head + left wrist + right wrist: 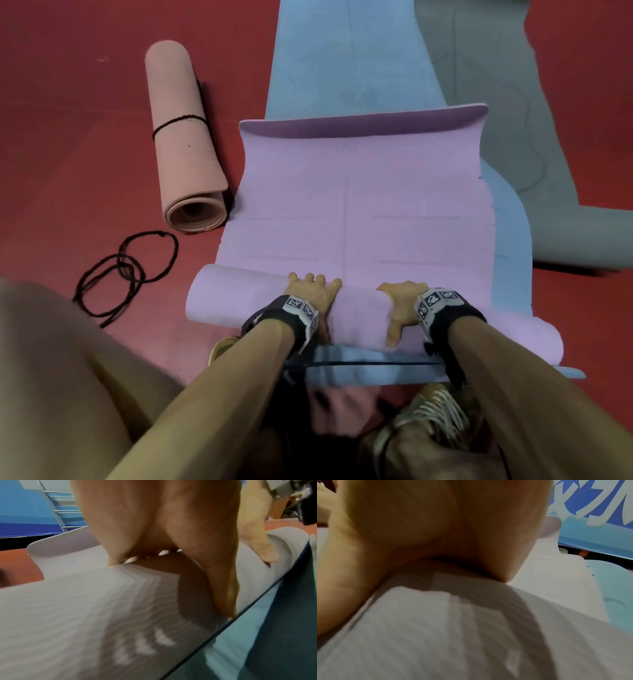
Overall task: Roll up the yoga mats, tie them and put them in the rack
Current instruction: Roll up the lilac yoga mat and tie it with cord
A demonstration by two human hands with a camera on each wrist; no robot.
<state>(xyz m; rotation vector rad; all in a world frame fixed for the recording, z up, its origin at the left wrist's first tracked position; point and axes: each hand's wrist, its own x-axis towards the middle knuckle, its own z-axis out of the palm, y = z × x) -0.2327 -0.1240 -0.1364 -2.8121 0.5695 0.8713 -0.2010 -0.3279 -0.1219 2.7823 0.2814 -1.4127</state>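
Left hand [313, 299], right hand [403, 305] gripping lilac mat [349, 205] roll, fingers [310, 278] half hidden

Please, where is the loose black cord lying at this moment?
Head view: the loose black cord lies on the red floor on the person's left, just before the open end of the rolled pink mat, left of the purple mat.

Right hand [436, 527]: fills the upper left, palm pressed down on the pale mat; fingers hidden behind the palm.
Pale mat [453, 635]: curved roll across the near part, flat length running far right, hand's shadow on it.
Blue mat [618, 588]: under the pale mat, showing along its right edge.
Banner [599, 507]: far right, blue with white lettering.
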